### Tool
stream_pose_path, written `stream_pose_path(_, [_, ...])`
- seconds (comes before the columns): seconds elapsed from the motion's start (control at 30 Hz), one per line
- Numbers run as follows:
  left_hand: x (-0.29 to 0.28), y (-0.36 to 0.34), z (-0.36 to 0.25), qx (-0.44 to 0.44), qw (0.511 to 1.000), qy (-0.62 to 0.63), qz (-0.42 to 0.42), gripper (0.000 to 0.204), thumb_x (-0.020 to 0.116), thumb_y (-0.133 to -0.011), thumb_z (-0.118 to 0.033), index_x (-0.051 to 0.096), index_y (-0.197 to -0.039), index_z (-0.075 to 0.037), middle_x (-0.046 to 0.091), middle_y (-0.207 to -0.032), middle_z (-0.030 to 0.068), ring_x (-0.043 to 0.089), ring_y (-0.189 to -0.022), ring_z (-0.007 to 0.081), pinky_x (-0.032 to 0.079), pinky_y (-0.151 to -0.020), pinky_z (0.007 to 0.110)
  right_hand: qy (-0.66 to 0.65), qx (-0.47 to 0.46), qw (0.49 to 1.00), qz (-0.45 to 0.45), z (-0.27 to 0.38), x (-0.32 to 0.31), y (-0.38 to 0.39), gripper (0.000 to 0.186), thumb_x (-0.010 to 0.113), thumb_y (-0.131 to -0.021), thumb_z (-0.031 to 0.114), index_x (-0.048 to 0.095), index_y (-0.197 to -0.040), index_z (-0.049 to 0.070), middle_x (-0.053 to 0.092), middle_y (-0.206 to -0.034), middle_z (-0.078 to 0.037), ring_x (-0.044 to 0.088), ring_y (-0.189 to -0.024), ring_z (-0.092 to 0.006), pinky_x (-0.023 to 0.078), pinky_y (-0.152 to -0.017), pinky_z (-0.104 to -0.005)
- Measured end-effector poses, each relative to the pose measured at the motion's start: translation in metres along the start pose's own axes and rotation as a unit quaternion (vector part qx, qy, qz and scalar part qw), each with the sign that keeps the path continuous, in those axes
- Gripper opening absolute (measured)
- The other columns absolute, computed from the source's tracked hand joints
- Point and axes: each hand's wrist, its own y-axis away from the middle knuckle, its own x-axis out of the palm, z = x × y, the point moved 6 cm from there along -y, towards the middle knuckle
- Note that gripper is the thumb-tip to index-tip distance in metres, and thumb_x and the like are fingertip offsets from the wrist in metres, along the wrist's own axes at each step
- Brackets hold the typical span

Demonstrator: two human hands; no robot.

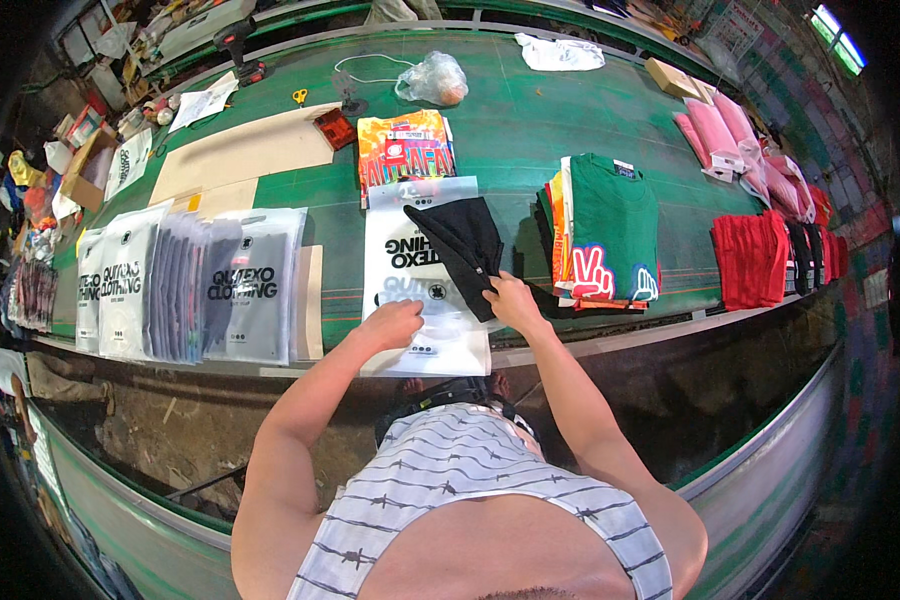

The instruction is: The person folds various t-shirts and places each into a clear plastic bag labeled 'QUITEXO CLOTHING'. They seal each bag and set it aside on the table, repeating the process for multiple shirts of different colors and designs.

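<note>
In front of me lies a frosted plastic bag (395, 220) with black print, spread on the green table. A black folded garment (460, 245) rests slantwise across its right side. My right hand (515, 303) is closed on the garment's lower right edge. With fingers curled, my left hand (395, 324) pinches the bag's surface, left of the garment; its fingertips are partly hidden. Just beyond the bag sits a folded orange and yellow printed T-shirt (405, 140). To the right stands a stack of folded shirts, a green T-shirt (615, 225) on top.
Several packed garment bags (255, 285) lean in a row at left. Red folded garments (750, 260) and pink bundles (735, 135) are at right. Farther back are a cardboard sheet (250, 150), yellow scissors (300, 97), a knotted clear bag (435, 80) and a power drill (238, 50).
</note>
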Motion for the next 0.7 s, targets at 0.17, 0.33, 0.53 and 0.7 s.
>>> stream_pose_path(0.17, [-0.013,0.003,-0.006,-0.019,0.999,0.03,-0.022,0.014,0.064,-0.078,0.002,0.07,-0.09,-0.001,0.059,-0.111,0.0179,0.063,-0.104,0.036,0.056,-0.088,0.047,-0.027,0.007,1.0,-0.001,0.006,-0.011,0.002,0.036,0.069,-0.093,0.019,0.069,-0.12,-0.003,0.056,-0.136,-0.035,0.06,-0.12,-0.0483,0.05,-0.103,-0.049])
stream_pose_path(0.33, [-0.006,0.004,-0.006,-0.014,1.0,0.002,-0.023,0.017,0.064,-0.081,0.001,0.069,-0.097,-0.001,0.059,-0.113,0.018,0.064,-0.105,0.0377,0.056,-0.085,0.048,0.009,-0.066,0.996,-0.062,0.019,-0.046,0.017,0.026,0.069,-0.09,0.013,0.071,-0.113,-0.001,0.061,-0.132,-0.028,0.065,-0.109,-0.0459,0.055,-0.091,-0.0501])
stream_pose_path(0.53, [-0.01,0.001,-0.001,-0.067,0.992,0.039,-0.097,0.037,0.059,-0.079,-0.003,0.067,-0.116,-0.002,0.06,-0.127,0.0207,0.062,-0.117,0.0386,0.054,-0.095,0.048,0.055,-0.145,0.988,-0.005,0.085,-0.132,0.069,0.035,0.072,-0.079,0.006,0.074,-0.115,0.004,0.067,-0.128,-0.014,0.069,-0.097,-0.0392,0.056,-0.083,-0.0462])
stream_pose_path(0.7, [-0.052,0.01,-0.003,-0.085,0.936,0.231,-0.249,0.062,0.062,-0.082,-0.011,0.05,-0.142,-0.007,0.057,-0.137,0.021,0.056,-0.129,0.0395,0.046,-0.107,0.045,-0.017,-0.21,0.975,0.067,0.108,-0.167,0.111,0.04,0.073,-0.069,-0.003,0.075,-0.109,0.003,0.07,-0.113,-0.015,0.069,-0.09,-0.0392,0.055,-0.076,-0.0448])
